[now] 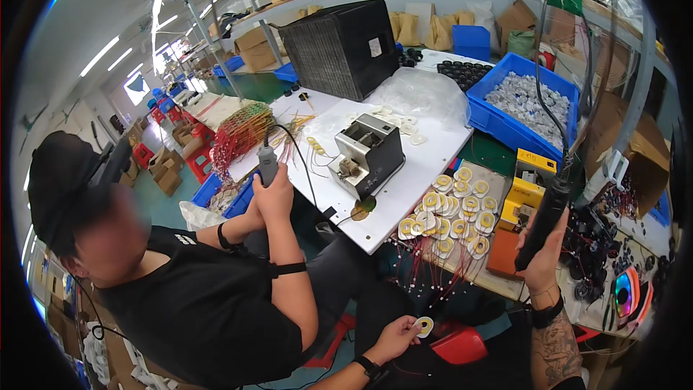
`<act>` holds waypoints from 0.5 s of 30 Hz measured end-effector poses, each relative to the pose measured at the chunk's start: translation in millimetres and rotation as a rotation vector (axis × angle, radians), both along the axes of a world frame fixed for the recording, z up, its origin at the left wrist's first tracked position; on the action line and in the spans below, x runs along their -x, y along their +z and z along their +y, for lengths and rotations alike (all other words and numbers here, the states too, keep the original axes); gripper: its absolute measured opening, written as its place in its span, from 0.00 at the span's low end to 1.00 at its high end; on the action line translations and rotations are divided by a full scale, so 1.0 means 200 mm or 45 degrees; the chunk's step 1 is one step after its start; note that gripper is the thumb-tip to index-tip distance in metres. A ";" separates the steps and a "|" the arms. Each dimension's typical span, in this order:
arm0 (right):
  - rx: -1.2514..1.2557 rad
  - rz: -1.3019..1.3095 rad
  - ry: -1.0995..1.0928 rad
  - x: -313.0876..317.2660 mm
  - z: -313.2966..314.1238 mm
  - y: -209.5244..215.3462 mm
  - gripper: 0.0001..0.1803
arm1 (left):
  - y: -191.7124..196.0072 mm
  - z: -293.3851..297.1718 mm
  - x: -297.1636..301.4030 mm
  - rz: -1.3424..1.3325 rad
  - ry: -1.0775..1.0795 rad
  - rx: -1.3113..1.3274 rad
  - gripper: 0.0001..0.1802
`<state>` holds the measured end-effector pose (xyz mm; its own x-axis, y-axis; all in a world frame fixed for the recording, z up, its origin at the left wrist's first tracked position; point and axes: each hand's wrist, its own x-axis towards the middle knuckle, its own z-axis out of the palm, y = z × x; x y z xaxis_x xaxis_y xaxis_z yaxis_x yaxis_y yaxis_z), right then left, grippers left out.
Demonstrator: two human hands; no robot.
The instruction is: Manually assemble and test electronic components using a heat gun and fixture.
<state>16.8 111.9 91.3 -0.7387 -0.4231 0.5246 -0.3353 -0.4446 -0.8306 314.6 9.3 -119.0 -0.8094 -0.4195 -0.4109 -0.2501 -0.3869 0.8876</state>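
Low in the view, my left hand (395, 339) pinches a white disc (425, 326) with a yellow ring at its centre. Over on the right, the fingers of my right hand (546, 256) wrap round a black electric screwdriver (546, 220), which hangs from a cord and slants down to the left. Its bit is not visible. Beyond my hands, many similar white discs (453, 207) lie heaped on a low bench, with thin red wires (426, 267) trailing off its front edge. Left of the screwdriver stands a yellow machine (527, 184), with a brown block (505, 254) in front of it.
At the left sits a co-worker (209, 296) holding a grey electric screwdriver (268, 166). A metal-and-black machine (368, 155) and a black crate (339, 47) stand on the white table (426, 152). Blue bin (498, 126) holds white parts. Black parts (588, 260) crowd the right.
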 end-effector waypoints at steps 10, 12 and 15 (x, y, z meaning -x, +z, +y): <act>-0.021 0.063 -0.060 -0.02 0.05 0.10 0.51 | 0.01 -0.02 0.02 -0.005 0.002 -0.022 0.10; -0.075 0.062 -0.087 -0.04 0.06 0.11 0.51 | 0.00 -0.01 0.01 -0.001 0.009 -0.010 0.10; -0.157 0.018 -0.129 -0.06 0.07 0.11 0.50 | 0.01 0.00 0.01 0.010 0.017 -0.024 0.10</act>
